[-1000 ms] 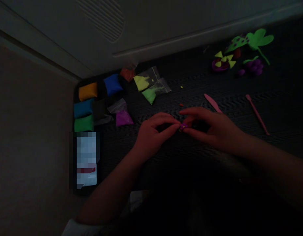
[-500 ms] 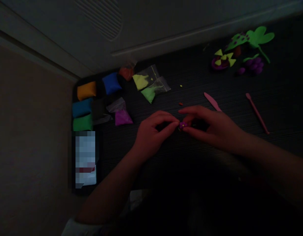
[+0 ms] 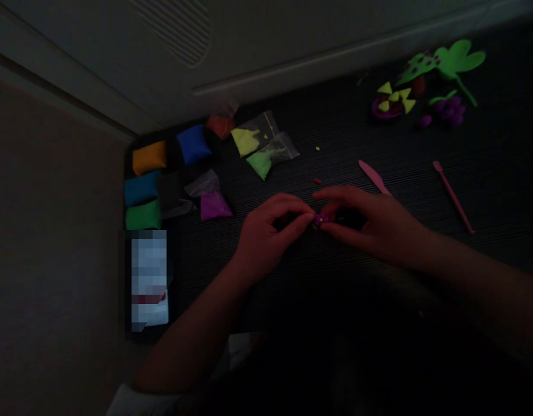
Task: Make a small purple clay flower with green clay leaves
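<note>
Head view, left hand point(image 3: 266, 237): fingertips pinch the small purple piece point(image 3: 321, 220) between both hands; too hard a squeeze could flatten it.
Right hand point(image 3: 370, 222): grasps the piece's other side; an uneven pull could tear it.
Counter point(image 3: 214, 248): dark, finely grooved, coloured packets point(image 3: 193, 144) left, pink knife point(image 3: 373, 175) right.
Room: dim; a grey panel point(image 3: 257, 46) stands behind.

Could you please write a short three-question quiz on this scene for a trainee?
1. True or false: the pink knife lies left of the pink rod in the picture.
2. What is the main colour of the small piece between the left hand and right hand: A) orange, B) purple, C) blue?
3. Fill in: a ____ leaf-like piece sits atop the purple cluster.

Key: 1. True. 2. B. 3. Green.
</note>
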`<action>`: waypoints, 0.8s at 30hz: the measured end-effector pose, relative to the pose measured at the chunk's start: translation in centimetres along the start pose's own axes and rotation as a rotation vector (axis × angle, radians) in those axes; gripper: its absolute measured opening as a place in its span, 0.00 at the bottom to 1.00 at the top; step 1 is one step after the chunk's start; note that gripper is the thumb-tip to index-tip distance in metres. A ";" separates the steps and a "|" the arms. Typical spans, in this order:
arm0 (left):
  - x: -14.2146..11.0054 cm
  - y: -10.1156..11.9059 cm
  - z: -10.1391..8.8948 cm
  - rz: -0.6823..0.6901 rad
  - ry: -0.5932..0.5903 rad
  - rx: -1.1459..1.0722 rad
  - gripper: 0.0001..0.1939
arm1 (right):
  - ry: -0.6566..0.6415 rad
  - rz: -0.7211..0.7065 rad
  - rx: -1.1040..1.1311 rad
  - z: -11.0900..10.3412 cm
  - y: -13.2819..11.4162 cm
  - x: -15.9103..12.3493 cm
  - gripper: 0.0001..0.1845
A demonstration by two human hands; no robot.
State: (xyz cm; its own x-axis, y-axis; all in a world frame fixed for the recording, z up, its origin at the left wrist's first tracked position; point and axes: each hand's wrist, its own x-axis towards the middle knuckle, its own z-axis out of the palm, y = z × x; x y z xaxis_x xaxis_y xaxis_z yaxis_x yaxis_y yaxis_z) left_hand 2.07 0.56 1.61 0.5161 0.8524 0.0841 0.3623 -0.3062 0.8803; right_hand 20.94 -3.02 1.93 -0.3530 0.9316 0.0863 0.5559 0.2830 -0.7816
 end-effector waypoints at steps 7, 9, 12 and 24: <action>0.0 -0.6 0.0 -0.137 0.090 -0.115 0.04 | 0.006 0.012 -0.074 0.0 0.4 0.0 0.22; 0.3 -1.0 0.0 -0.165 0.168 -0.222 0.05 | 0.006 0.016 -0.107 0.0 0.6 0.1 0.22; 0.8 -1.5 -0.1 -0.168 0.302 -0.378 0.10 | 0.009 0.000 -0.169 0.1 0.9 0.3 0.21; 0.9 -2.3 -0.1 -0.147 0.398 -0.519 0.06 | -0.013 -0.027 -0.296 -0.3 1.8 0.8 0.15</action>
State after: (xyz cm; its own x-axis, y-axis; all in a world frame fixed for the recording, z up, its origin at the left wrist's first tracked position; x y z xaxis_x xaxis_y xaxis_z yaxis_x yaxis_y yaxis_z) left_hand 1.63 2.09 -0.32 0.1285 0.9914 0.0244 -0.0647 -0.0162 0.9978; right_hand 21.89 -1.64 0.79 -0.3791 0.9204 0.0954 0.7410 0.3638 -0.5644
